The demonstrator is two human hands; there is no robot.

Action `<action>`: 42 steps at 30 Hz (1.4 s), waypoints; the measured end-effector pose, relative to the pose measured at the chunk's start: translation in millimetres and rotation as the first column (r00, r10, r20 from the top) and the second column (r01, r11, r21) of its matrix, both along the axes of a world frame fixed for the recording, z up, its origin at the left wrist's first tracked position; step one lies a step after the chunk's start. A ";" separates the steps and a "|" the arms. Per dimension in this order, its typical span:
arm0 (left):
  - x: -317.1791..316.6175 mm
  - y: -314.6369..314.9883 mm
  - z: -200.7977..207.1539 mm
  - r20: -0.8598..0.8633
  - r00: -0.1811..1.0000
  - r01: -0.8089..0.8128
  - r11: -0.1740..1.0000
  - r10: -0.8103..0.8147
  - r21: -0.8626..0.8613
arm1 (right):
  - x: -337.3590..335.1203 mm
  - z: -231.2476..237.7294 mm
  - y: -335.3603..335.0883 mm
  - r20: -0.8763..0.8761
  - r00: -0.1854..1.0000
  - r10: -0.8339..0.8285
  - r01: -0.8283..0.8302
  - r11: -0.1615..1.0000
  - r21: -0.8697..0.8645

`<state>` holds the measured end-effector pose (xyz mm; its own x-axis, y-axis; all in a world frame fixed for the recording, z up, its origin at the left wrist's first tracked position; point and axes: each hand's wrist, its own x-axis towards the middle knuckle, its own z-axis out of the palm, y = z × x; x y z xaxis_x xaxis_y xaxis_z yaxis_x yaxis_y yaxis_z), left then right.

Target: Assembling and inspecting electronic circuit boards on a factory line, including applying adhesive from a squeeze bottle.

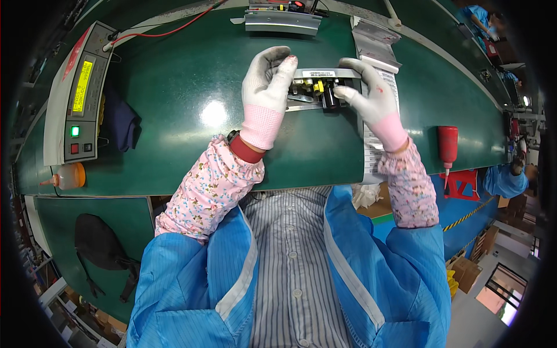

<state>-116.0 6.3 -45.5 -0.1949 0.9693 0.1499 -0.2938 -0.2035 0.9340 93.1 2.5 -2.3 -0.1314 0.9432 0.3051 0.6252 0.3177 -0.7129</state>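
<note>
Over the green bench, both my gloved hands hold an electronic module (308, 98) with a metal frame, yellow parts and a black cylinder inside. My left hand (268, 78) is closed on the module's left end, its thumb along the near side. At the right end, my right hand (370, 93) grips the frame, with fingers on the far edge and the thumb close to the black cylinder. A white label (318, 74) runs along the module's far edge. Whether the module rests on the bench or is slightly lifted, I cannot tell.
A tester (81, 95) with a lit yellow display and red cable stands left, beside dark blue cloth (120, 122) and an orange-ended bottle (71, 176). A metal-framed unit (282, 22) sits at the far edge. Label sheets (372, 152) and a red bottle (447, 145) lie right.
</note>
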 end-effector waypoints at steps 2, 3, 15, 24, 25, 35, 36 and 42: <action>1.8 2.6 -5.2 0.050 0.997 -0.057 0.997 0.054 0.045 | -0.2 4.9 6.6 -0.128 0.992 -0.002 -0.034 0.958 -0.283; 2.4 4.0 -6.8 0.077 0.994 -0.085 0.994 0.080 0.067 | 0.1 7.0 9.2 -0.189 0.982 -0.017 -0.064 0.908 -0.414; 3.6 -11.2 7.5 0.256 0.769 0.607 0.795 -0.585 -0.010 | 27.0 20.0 22.7 -0.428 0.903 0.041 -0.188 0.933 -0.308; 1.3 -13.7 2.9 0.493 0.731 0.575 0.815 -0.472 -0.072 | 228.3 12.2 -45.1 0.773 0.287 -0.567 0.648 0.709 0.279; -1.0 -14.4 2.4 0.491 0.733 0.573 0.816 -0.471 -0.074 | 228.8 16.4 -48.9 0.772 0.349 -0.532 0.725 0.675 0.138; 2.4 -16.8 -3.9 0.502 0.726 0.564 0.825 -0.469 -0.044 | 281.4 17.5 -63.6 0.525 0.699 -0.486 0.707 0.580 -0.404; 2.5 -17.9 -4.0 0.503 0.731 0.556 0.830 -0.461 -0.049 | 273.8 22.7 -60.6 0.391 0.734 -0.555 0.678 0.573 -0.461; 0.7 -19.1 -5.2 0.462 0.782 0.520 0.846 -0.419 -0.113 | 137.1 51.0 -53.5 -0.708 0.546 -0.447 0.221 0.892 -0.393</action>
